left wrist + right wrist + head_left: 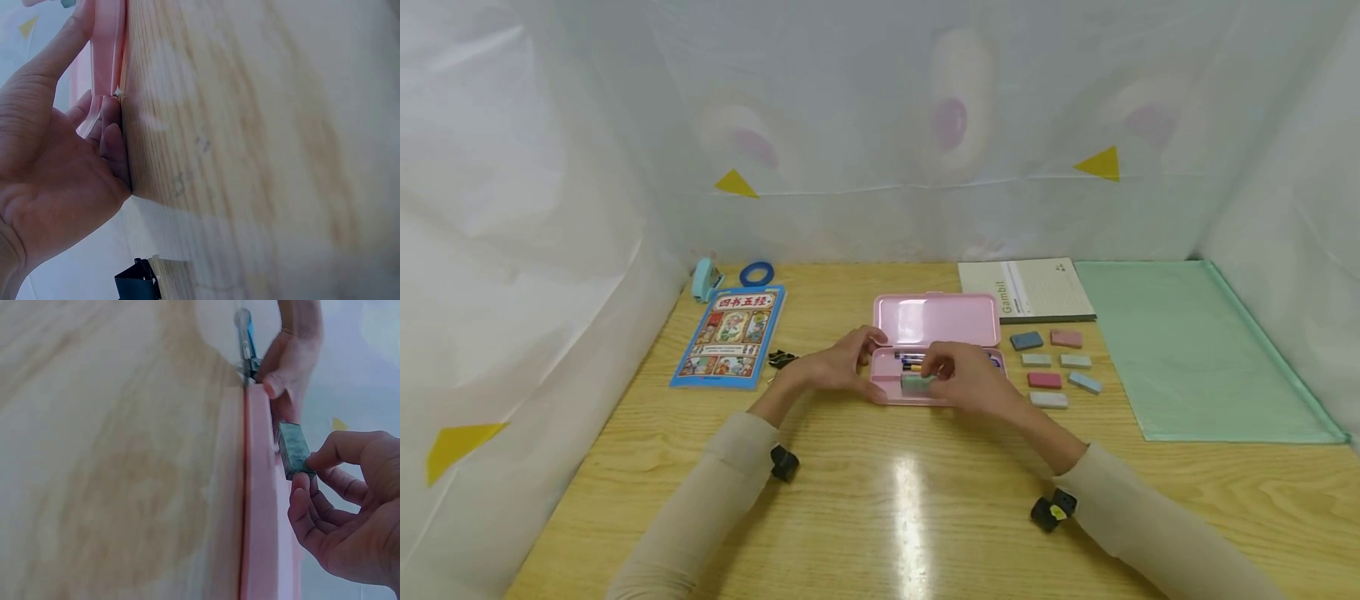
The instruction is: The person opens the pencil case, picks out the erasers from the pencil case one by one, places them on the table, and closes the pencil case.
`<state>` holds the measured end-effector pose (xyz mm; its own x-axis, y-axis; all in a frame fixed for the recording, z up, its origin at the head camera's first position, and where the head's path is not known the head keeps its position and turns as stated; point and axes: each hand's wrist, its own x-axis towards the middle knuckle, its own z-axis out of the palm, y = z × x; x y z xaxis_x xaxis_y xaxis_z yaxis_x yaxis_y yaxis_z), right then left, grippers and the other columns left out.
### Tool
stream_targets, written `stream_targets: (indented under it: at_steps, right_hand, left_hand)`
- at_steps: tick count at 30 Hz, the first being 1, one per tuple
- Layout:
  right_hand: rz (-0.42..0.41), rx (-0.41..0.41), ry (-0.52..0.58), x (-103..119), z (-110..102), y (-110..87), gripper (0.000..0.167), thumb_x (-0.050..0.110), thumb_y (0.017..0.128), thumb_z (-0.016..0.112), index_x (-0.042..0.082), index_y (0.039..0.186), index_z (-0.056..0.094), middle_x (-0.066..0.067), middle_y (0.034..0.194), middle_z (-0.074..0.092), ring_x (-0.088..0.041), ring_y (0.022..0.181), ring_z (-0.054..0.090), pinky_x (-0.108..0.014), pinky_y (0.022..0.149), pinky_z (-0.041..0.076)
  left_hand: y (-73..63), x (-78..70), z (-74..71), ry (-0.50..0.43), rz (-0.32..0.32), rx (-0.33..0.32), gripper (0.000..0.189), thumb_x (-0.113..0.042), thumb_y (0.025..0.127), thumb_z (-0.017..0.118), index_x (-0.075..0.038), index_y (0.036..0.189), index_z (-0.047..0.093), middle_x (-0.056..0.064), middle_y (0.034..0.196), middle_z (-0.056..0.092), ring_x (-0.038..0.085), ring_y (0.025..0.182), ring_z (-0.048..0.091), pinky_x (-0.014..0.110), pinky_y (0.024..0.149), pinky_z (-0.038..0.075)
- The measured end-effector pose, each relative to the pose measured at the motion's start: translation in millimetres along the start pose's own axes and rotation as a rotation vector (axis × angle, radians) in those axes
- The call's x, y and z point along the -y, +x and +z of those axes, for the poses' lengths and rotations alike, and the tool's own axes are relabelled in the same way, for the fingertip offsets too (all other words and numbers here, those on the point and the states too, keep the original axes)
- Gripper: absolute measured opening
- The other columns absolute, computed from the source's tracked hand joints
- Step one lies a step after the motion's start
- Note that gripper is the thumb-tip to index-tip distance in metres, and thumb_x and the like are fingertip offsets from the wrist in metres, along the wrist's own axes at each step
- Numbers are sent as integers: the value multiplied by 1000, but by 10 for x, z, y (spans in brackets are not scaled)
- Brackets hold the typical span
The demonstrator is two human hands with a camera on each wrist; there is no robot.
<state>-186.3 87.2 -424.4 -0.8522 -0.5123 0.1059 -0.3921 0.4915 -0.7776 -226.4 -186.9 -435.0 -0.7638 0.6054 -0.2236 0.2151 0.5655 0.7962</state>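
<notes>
A pink pencil case (937,321) stands with its lid raised, and pens (912,357) lie inside along the back. My left hand (841,364) grips the left end of the case, thumb at the front and fingers farther back. Between the thumb and fingertips of my right hand (972,379) a green eraser (294,449) is pinched, over the front part of the case. In the left wrist view the thumb of the left hand (53,137) lies along the pink wall. Part of the case's right side is hidden behind the right hand.
Several erasers (1045,381) lie right of the case. Behind them is a notebook (1048,287), with a green mat (1210,358) farther right. A blue-edged book (730,337), a stapler (706,279), blue tape (757,273) and black clips (781,359) are at left.
</notes>
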Motion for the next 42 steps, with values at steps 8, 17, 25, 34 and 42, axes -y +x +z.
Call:
stream_targets:
  at_steps: [8, 17, 25, 34, 42]
  right_hand:
    - [51, -44, 37, -112, -354, -215, 17, -1, 83, 68, 11, 94, 71, -2, 89, 66, -20, 79, 57, -29, 70, 48]
    - [158, -78, 9, -438, -811, -619, 10, 2, 94, 67, 7, 102, 70, -10, 107, 65, -21, 88, 62, -28, 74, 53]
    - [193, -104, -22, -655, -1146, -1031, 10, 7, 97, 67, 4, 107, 69, -19, 123, 65, -13, 88, 61, -25, 73, 50]
    - [260, -78, -52, -836, -1322, -1377, 11, 13, 104, 63, 6, 111, 66, -8, 106, 66, -17, 88, 63, -31, 70, 52]
    - [264, -15, 18, -923, -1385, -1491, 11, 7, 105, 59, 1, 112, 63, -11, 101, 65, -22, 78, 60, -34, 61, 52]
  left_hand:
    - [4, 19, -10, -3, -1, 4, 88, -22, 81, 90, -9, 148, 34, 10, 133, 43, 23, 116, 42, 36, 102, 39]
    - [10, 20, -3, -1, 18, 12, 87, -23, 82, 89, -7, 148, 34, 12, 133, 43, 25, 116, 42, 38, 103, 39]
    - [11, 14, 10, 14, 5, 9, 88, -24, 82, 90, -7, 148, 34, 11, 134, 43, 24, 116, 42, 37, 103, 40]
    - [10, 9, 10, 3, 10, 7, 87, -22, 82, 90, -6, 147, 35, 11, 134, 43, 24, 116, 42, 38, 102, 40]
    - [5, 8, 6, -16, 16, -3, 87, -19, 81, 90, -6, 146, 35, 11, 127, 43, 23, 111, 40, 36, 97, 38]
